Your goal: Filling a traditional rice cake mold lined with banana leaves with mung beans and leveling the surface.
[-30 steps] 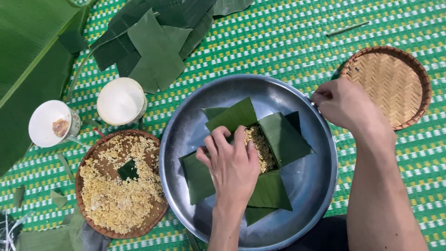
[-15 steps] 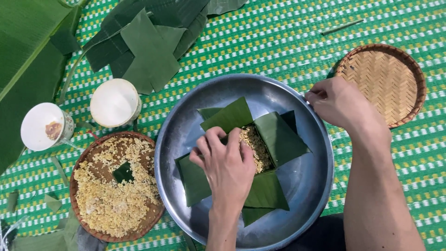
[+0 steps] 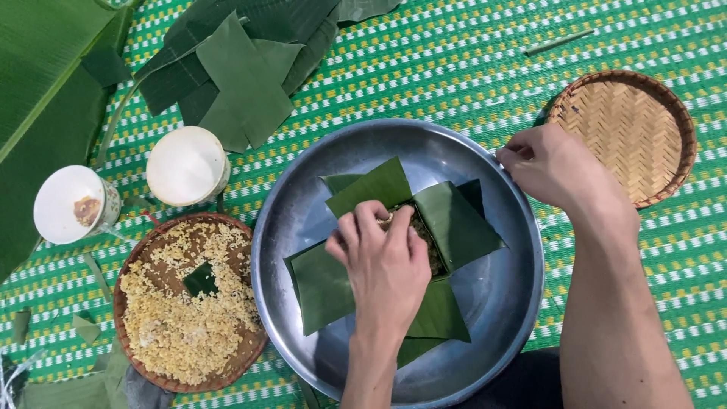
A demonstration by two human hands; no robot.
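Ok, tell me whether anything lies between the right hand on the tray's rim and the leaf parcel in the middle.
Nothing visible does. The right hand rests on the metal tray at its upper right rim, and only bare tray surface separates it from the leaf parcel. The left hand presses on the parcel's centre from the near side.

There is one view only; it sits up on the head. It looks straight down, close over the round metal tray (image 3: pixel 485 303) on the green mat (image 3: pixel 454 68).

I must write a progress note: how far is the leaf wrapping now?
Done: green leaves are laid crosswise in the metal tray, with filling in the middle. In hand: the left hand presses on the filling; the right hand holds the tray rim. Left: the leaves lie open, not folded, and yellow grains remain in the basket.
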